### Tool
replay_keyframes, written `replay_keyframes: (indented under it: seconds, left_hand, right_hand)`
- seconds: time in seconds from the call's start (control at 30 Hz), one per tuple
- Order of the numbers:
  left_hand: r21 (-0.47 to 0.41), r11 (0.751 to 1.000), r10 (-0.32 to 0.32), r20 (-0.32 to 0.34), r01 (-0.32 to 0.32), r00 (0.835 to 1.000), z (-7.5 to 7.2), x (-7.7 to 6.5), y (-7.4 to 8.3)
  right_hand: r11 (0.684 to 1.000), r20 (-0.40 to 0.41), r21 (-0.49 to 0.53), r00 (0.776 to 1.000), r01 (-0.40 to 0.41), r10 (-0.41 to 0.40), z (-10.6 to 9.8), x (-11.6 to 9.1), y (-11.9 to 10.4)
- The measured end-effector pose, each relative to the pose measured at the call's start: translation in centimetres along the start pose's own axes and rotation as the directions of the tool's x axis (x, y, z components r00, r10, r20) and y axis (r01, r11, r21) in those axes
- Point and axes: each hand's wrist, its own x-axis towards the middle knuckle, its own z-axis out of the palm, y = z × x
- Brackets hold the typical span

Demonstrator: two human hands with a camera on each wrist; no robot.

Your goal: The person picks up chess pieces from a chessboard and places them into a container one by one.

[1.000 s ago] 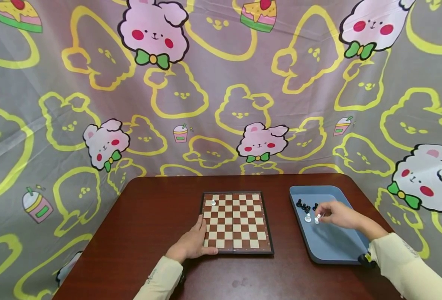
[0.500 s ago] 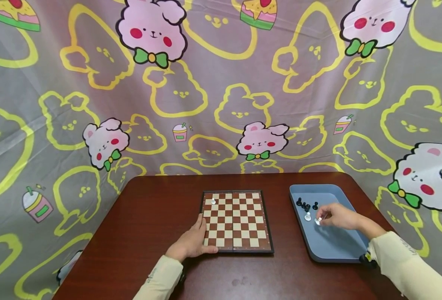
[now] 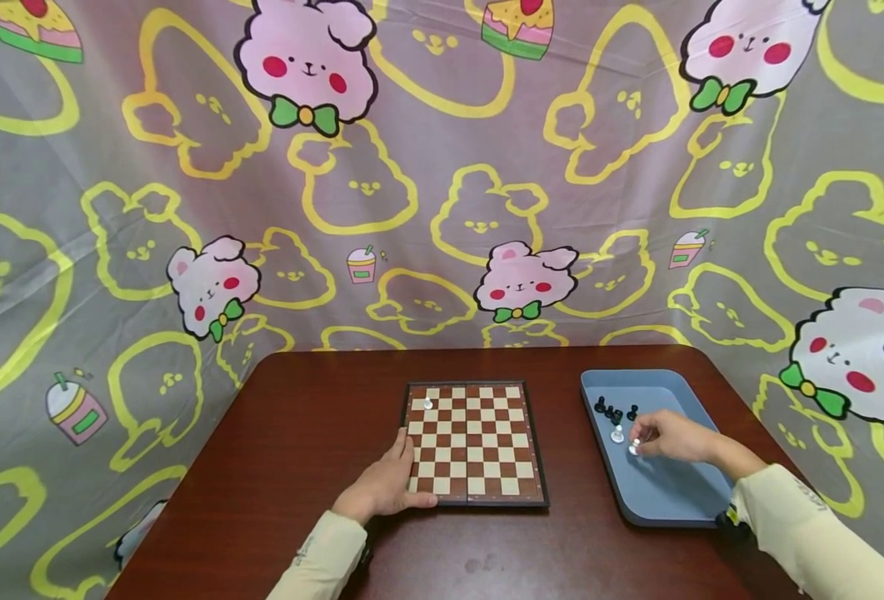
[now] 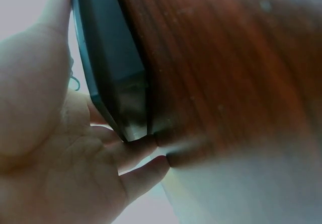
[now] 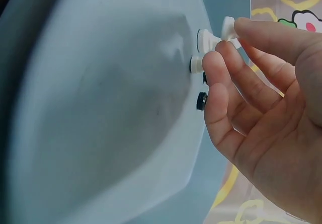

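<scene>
The left hand rests along the left edge of the chessboard, its thumb at the near edge. In the left wrist view, the fingers lie extended beside the board's dark side. One white chess piece stands near the board's far left corner. Over the blue tray on the right, the right hand pinches a white chess piece between thumb and fingertips. Another white piece stands in the tray just left of the fingers. The fingers partly hide the pieces in the right wrist view.
Several black chess pieces are grouped toward the tray's far left, with another black piece beside them. Tray and board both sit on a dark red-brown table. A patterned curtain hangs behind and at both sides.
The right hand has shifted slightly toward the near side, and the white piece at its fingertips has moved and changed tilt. A black piece behind the fingers shows more fully. The left hand stays put.
</scene>
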Motion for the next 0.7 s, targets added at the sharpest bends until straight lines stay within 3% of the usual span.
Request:
replay_keyframes:
  seconds: [0.33, 0.7]
  left_hand:
    - [0.005, 1.000, 0.001, 0.000, -0.001, 1.000, -0.2, 0.0, 0.0]
    - [0.003, 1.000, 0.010, 0.010, -0.010, 1.000, -0.1, 0.0, -0.1]
  right_hand:
    - [0.998, 0.012, 0.059, 1.000, 0.004, -0.005, -0.5, -0.2, 0.0]
    - [0.999, -0.010, 0.039, 1.000, 0.020, -0.020, -1.0, 0.3, -1.8]
